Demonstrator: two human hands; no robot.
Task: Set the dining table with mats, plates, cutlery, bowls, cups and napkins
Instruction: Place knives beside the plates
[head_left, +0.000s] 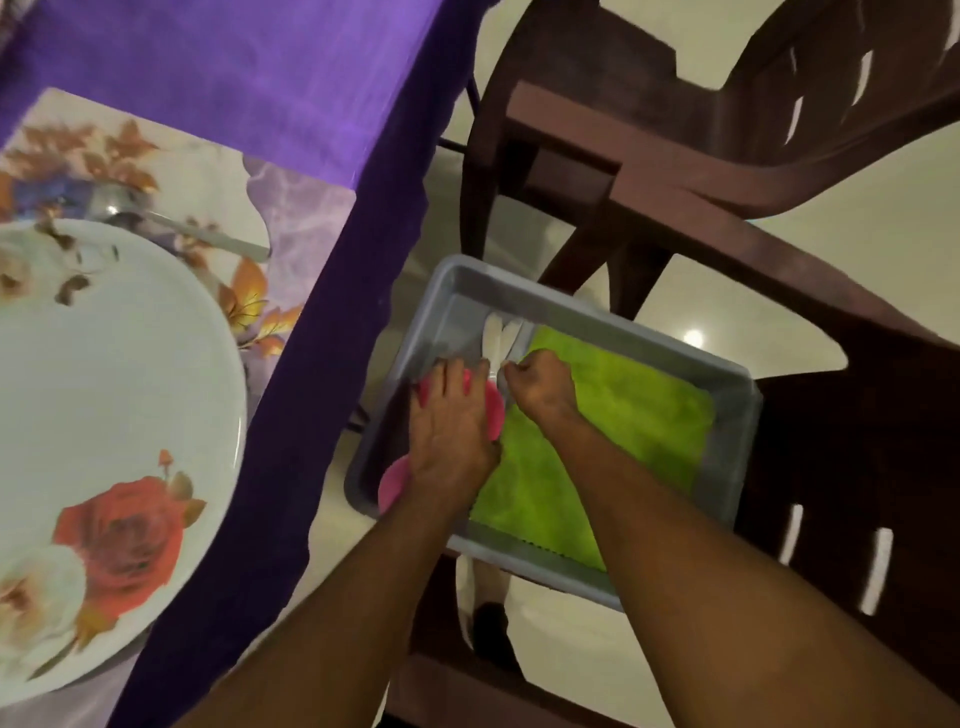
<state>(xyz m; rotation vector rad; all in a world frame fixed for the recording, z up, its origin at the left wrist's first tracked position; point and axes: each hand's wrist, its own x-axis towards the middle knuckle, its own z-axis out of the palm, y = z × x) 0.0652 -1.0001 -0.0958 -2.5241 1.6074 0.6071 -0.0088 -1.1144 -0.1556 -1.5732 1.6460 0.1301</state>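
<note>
Hands both reach down into grey plastic tub (737, 410), which sits on a dark brown chair (779, 291) just beside the table's right edge. Left hand (449, 421) lies fingers-forward over pink items (496, 415) along the tub's left wall; fingers look fairly straight and press or touch the pink surface, though whether any curl underneath cannot be told. Right hand (540, 387) is curled into a fist near the tub's far left corner, pinching pale cutlery (501, 338) whose white ends stick out toward the far wall; exact pieces are too blurred to name. Green cloth (623, 410) fills the tub's right half, flat on the bottom, under the right wrist. On the table, purple tablecloth (291, 93) hangs over the right edge; a floral mat (197, 187) lies on it, carrying a white plate (104, 395) with rose print at the near left. Metal spoon (208, 236) rests on the mat just beyond the plate's far rim.
</note>
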